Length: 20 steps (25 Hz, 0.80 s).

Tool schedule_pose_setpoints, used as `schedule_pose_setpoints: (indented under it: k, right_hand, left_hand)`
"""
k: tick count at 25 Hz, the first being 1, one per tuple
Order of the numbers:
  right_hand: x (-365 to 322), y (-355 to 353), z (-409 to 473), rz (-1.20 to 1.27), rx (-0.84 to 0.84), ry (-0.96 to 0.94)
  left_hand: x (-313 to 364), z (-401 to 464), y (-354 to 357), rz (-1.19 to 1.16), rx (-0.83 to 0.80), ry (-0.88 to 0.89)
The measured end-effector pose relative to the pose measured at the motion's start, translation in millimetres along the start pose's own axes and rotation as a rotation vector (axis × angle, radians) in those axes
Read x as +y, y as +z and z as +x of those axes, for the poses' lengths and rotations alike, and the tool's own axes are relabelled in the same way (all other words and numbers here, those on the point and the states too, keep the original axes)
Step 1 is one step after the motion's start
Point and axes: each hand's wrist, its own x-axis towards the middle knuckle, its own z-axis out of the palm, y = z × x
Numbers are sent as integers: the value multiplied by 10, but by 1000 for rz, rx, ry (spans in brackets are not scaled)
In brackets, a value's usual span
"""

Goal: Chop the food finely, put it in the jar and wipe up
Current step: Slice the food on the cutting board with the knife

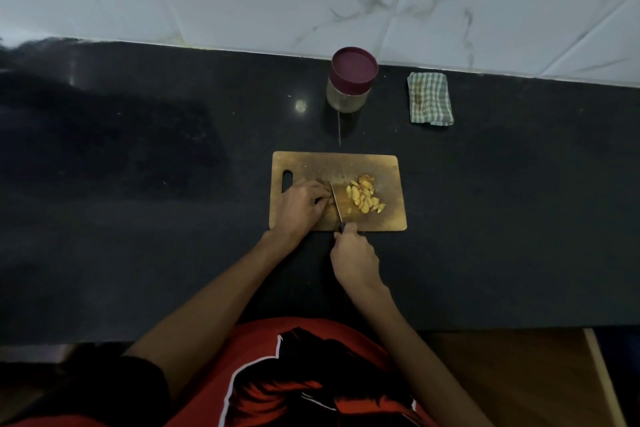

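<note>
Nearest the camera, the knife (336,202) was gripped by its handle in the right hand (353,255), while the left hand (300,205) pinched an unseen piece on the cutting board (388,166), left of small, light, probably slippery slices (364,198); the lidded jar (350,80) stood beyond on the counter (138,184).

No legible text, label, brand, number or sign appears on any surface; the shirt (311,374) bears only a graphic print without readable lettering.
</note>
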Motion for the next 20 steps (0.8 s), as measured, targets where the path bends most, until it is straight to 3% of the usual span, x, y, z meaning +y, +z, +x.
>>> schedule_pose_setpoints:
  k: [20]
  right_hand:
    - [-90,12,97,-56,-50,64]
  left_hand:
    - [-70,9,57,0,23,10]
